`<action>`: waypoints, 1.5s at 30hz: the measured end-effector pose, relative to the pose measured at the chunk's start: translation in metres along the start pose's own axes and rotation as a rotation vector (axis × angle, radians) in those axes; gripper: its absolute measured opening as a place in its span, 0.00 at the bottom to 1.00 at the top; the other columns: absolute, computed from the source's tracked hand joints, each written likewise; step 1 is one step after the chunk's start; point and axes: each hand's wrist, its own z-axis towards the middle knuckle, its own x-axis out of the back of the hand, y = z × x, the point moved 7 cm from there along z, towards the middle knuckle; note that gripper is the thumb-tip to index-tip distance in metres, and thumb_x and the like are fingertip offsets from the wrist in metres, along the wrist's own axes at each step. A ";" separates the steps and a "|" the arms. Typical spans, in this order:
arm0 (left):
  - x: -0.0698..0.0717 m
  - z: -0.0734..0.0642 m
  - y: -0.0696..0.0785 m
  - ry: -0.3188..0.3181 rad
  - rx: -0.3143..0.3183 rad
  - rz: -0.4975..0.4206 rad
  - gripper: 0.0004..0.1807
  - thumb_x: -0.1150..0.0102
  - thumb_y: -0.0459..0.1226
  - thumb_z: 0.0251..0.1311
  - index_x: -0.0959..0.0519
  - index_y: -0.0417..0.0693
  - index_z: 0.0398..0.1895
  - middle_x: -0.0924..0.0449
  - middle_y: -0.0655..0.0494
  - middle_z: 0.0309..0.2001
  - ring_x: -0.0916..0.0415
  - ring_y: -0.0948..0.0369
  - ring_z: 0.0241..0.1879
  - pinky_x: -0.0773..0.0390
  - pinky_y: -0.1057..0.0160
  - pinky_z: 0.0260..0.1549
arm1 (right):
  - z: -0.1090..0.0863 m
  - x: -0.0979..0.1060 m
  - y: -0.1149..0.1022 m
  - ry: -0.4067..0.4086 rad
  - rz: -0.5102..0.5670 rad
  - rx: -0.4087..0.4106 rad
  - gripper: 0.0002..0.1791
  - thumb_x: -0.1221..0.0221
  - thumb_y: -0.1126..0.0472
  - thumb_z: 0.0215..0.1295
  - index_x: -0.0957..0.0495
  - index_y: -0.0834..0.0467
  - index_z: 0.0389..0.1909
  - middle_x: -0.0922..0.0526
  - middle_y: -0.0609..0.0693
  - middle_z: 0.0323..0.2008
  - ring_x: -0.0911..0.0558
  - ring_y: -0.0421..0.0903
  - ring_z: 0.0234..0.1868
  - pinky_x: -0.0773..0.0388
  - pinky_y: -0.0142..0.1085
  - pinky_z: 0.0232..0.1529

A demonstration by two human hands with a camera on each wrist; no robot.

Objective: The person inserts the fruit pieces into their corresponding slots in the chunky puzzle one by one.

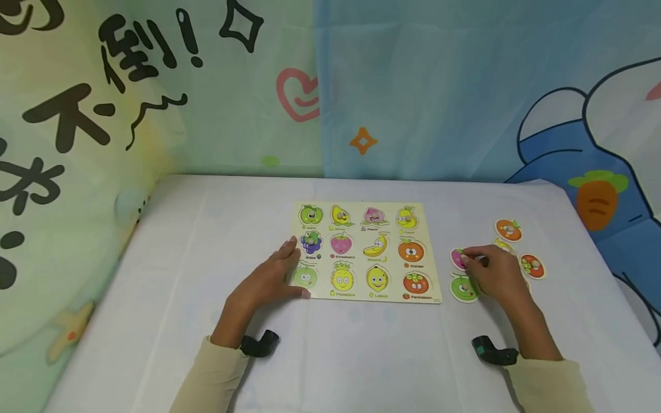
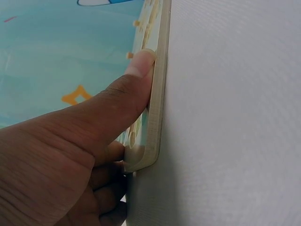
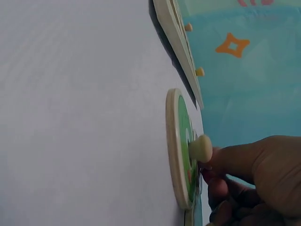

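A cream fruit puzzle board (image 1: 368, 292) lies flat on the white table in the head view. My left hand (image 1: 271, 272) rests at its lower left corner, with the thumb along the front edge and the fingers at the left side. The left wrist view shows that thumb (image 2: 120, 94) pressing the board's edge (image 2: 157, 113). To the right of the board, my right hand (image 1: 496, 272) pinches a small purple-pink fruit piece (image 1: 457, 260), partly covered by the fingers. A round green piece with a knob (image 3: 175, 136) lies just beside it, nearest the right wrist camera.
Loose pieces surround the right hand: an orange piece (image 1: 508, 230), a red fruit piece (image 1: 532, 266) and a partly hidden yellow one (image 1: 503, 245). White cloth (image 1: 361, 355) covers the table. Printed curtains (image 1: 439, 103) stand behind and at the sides.
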 end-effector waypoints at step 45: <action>-0.001 0.000 0.004 -0.002 -0.032 0.006 0.57 0.22 0.48 0.43 0.44 0.43 0.75 0.60 0.51 0.77 0.61 0.53 0.75 0.47 0.53 0.69 | 0.018 -0.038 -0.105 -0.047 0.253 0.127 0.14 0.44 0.61 0.71 0.20 0.62 0.51 0.20 0.57 0.42 0.25 0.51 0.35 0.25 0.40 0.32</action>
